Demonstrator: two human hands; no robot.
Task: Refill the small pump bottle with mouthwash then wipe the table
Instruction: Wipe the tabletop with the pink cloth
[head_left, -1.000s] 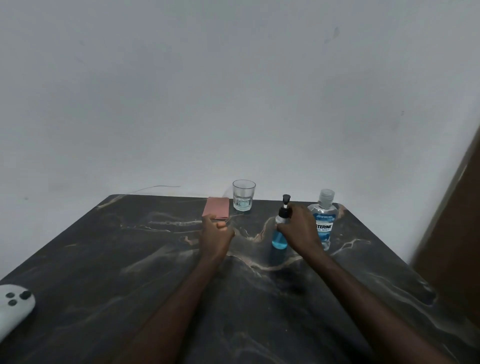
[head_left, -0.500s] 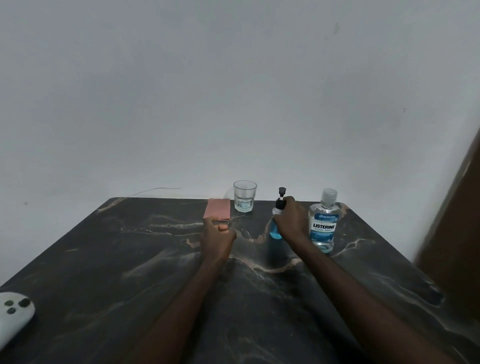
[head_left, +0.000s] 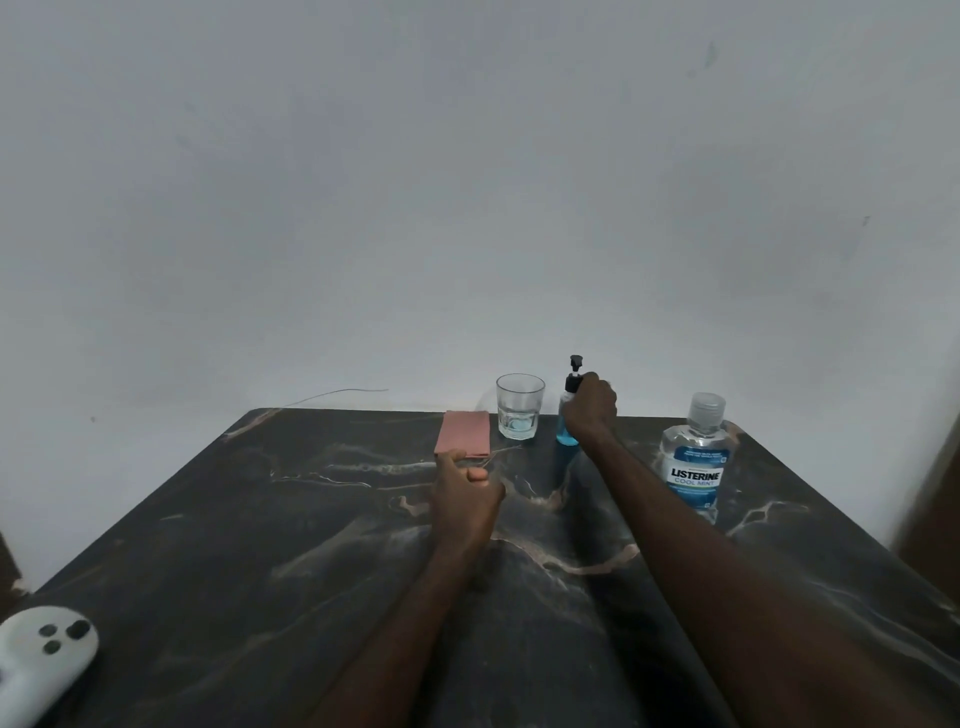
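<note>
The small pump bottle (head_left: 566, 431), blue liquid inside and a black pump on top, stands upright at the far edge of the dark marble table (head_left: 260, 519). My right hand (head_left: 591, 410) grips it around the neck and body. The clear Listerine mouthwash bottle (head_left: 696, 462) with its cap on stands to the right, apart from the hand. A folded pink cloth (head_left: 464, 434) lies flat at the back. My left hand (head_left: 465, 496) rests on the table just in front of the cloth, fingers curled, holding nothing.
A drinking glass (head_left: 519, 408) with a little liquid stands between the cloth and the pump bottle. A white controller (head_left: 41, 660) lies at the near left edge. A white wall rises right behind the table; a brown surface shows at the right edge.
My right hand has carried the pump bottle away from me and leftward, from beside the mouthwash bottle to next to the glass. The left hand has stayed in place.
</note>
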